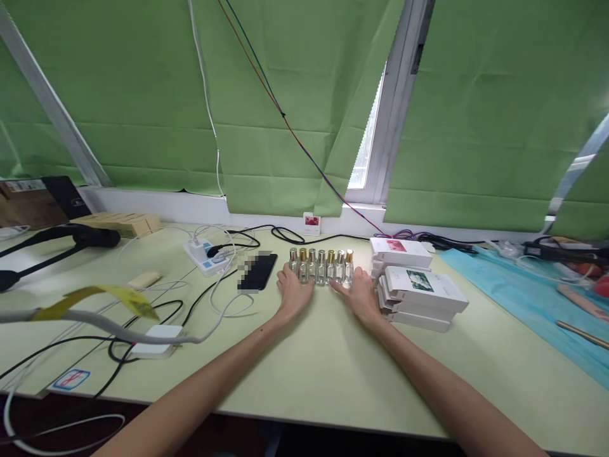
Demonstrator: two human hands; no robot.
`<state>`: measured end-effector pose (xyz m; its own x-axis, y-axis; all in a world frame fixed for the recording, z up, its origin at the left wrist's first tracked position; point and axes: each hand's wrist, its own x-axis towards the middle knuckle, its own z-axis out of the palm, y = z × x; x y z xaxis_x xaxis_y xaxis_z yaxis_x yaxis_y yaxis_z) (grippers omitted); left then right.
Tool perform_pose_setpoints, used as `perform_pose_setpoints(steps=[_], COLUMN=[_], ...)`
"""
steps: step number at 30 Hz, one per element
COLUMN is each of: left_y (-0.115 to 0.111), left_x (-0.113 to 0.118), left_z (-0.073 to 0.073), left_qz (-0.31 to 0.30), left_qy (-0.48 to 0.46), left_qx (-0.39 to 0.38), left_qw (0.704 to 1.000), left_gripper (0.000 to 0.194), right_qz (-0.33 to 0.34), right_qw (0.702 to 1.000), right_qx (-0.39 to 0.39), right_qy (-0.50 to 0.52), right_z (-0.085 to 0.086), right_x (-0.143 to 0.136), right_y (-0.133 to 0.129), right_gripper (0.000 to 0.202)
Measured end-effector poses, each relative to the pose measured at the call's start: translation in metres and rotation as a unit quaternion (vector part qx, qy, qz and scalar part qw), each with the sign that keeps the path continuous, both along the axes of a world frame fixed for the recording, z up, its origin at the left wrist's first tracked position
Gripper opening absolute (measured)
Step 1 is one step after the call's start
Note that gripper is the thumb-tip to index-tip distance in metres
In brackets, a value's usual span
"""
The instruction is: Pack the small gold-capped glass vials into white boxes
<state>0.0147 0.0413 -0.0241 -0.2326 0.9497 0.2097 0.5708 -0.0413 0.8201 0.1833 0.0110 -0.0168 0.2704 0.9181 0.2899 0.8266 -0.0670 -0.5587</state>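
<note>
Several small glass bottles (321, 270) with gold and silver caps stand upright in a row on the pale table (304, 374). My left hand (294, 293) is at the row's left end, fingers around the outer bottle and thumb along the front. At the right end my right hand (358, 293) touches the row, its thumb reaching in front of the bottles. Together the two hands hold the row between them. White boxes with printed pictures (423, 289) are stacked just right of my right hand. Fingertips behind the bottles are partly hidden.
A black phone (259, 273) lies left of the bottles. Further left are a power strip (204, 255), tangled cables and a white adapter (157, 341). Blue sheeting (514, 298) covers the right side. A small white card (312, 224) stands at the back wall.
</note>
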Motion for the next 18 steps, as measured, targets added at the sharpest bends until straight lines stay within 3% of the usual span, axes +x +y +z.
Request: perform_pose_setpoints(steps=[18], left_y=[0.013], left_x=[0.001], left_z=[-0.006], left_qz=[-0.011], left_qy=[0.038], left_qx=[0.046], left_qw=[0.998], left_gripper=[0.079], right_qz=[-0.011], right_qw=[1.000], right_qx=[0.019], right_qy=[-0.011], right_z=[-0.011], right_x=[0.001], right_y=[0.006], right_gripper=[0.028])
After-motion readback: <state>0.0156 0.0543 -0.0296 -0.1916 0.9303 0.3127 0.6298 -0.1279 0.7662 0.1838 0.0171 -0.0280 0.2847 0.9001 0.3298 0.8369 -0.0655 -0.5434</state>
